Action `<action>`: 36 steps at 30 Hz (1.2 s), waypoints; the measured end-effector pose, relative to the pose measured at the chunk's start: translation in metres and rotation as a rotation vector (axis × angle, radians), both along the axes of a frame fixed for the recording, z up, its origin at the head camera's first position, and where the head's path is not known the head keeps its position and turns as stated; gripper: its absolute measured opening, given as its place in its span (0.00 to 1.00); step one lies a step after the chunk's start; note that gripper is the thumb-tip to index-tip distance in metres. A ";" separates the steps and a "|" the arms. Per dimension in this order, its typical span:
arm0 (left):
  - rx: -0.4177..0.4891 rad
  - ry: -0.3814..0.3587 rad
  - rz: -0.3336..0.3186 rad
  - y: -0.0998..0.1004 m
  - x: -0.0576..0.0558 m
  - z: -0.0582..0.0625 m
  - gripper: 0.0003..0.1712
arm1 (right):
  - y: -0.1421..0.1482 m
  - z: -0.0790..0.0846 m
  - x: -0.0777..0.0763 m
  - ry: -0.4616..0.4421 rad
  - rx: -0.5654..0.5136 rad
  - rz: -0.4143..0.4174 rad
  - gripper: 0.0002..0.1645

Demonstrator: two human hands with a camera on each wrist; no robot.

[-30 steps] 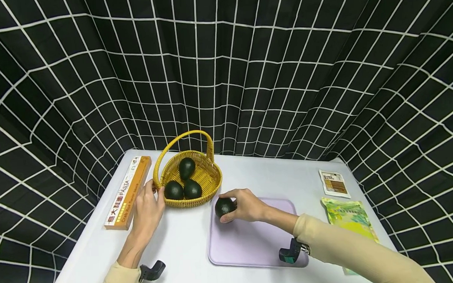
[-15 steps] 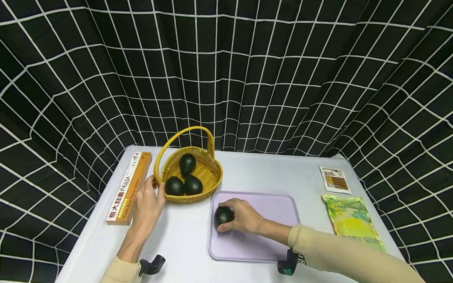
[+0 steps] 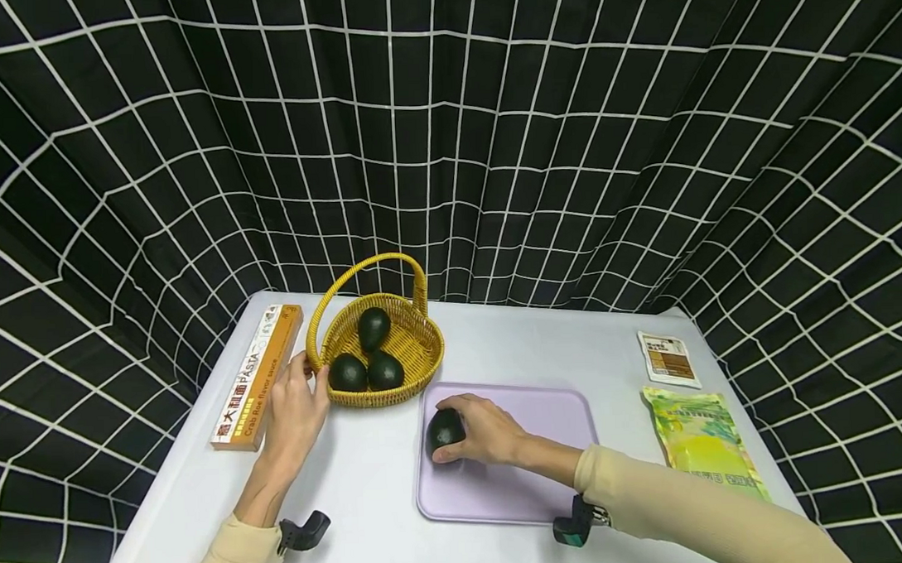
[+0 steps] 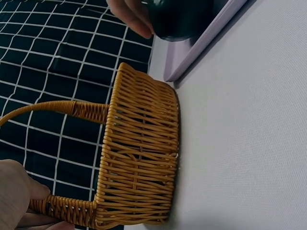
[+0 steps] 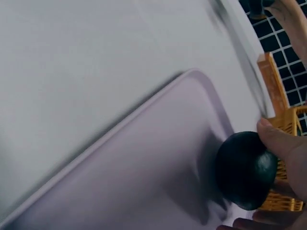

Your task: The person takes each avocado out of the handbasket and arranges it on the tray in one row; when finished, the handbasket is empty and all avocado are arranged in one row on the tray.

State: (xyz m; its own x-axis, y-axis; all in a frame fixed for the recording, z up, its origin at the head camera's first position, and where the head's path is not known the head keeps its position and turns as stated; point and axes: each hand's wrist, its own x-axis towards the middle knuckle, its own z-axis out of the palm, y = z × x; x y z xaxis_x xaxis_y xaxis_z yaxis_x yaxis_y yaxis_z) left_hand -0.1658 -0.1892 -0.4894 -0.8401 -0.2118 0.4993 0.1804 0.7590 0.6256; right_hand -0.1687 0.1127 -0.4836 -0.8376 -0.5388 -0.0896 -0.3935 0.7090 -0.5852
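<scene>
My right hand [image 3: 489, 431] holds a dark green avocado [image 3: 444, 429] between thumb and fingers, over the left part of the lilac tray [image 3: 503, 499]. In the right wrist view, the avocado [image 5: 244, 170] casts a shadow on the tray floor beside it. At the left, my left hand [image 3: 293, 411] grips the foot of the handle on a yellow wicker basket [image 3: 384, 397]; the left wrist view shows thumb and fingers around that wrapped handle [image 4: 67, 208]. Inside the basket lie three avocados, one behind [image 3: 374, 326] and two in front.
An orange and white pasta box [image 3: 256, 379] lies left of the basket. Across the table at the right are a small white and brown packet [image 3: 667, 359] and a green and yellow pouch [image 3: 702, 434]. A black gridded curtain [image 3: 446, 149] surrounds the white table [image 3: 369, 491].
My right hand has brought the avocado nearer to me over the tray, from its far left corner. The left hand keeps its grip on the basket handle. The head view has shifted slightly.
</scene>
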 end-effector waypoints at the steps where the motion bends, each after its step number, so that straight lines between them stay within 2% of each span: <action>1: 0.000 0.002 0.001 0.000 0.000 0.000 0.23 | 0.000 0.002 0.000 -0.001 0.007 -0.008 0.47; 5: -0.001 0.006 0.002 0.000 0.000 0.000 0.23 | -0.003 0.013 -0.006 0.028 0.004 -0.018 0.47; 8: 0.003 0.006 0.001 -0.001 0.000 0.000 0.24 | -0.007 0.026 -0.016 0.063 -0.057 0.014 0.46; 12: 0.004 0.003 0.003 -0.002 0.001 0.001 0.24 | -0.016 0.044 -0.039 0.064 -0.153 0.088 0.46; 15: 0.000 0.006 0.006 -0.002 0.000 0.002 0.24 | -0.023 0.054 -0.060 0.018 -0.182 0.149 0.49; 21: -0.004 0.014 0.006 0.000 0.001 0.001 0.24 | -0.037 0.058 -0.096 -0.101 -0.131 0.265 0.53; 26: 0.002 0.004 0.012 0.000 0.002 0.000 0.25 | -0.054 0.053 -0.110 -0.136 -0.062 0.298 0.55; 31: 0.006 -0.002 0.017 0.000 0.002 -0.001 0.24 | -0.071 0.045 -0.119 -0.105 0.028 0.319 0.56; 36: -0.012 0.003 0.014 -0.001 0.001 0.000 0.24 | -0.082 0.043 -0.123 -0.048 0.134 0.299 0.56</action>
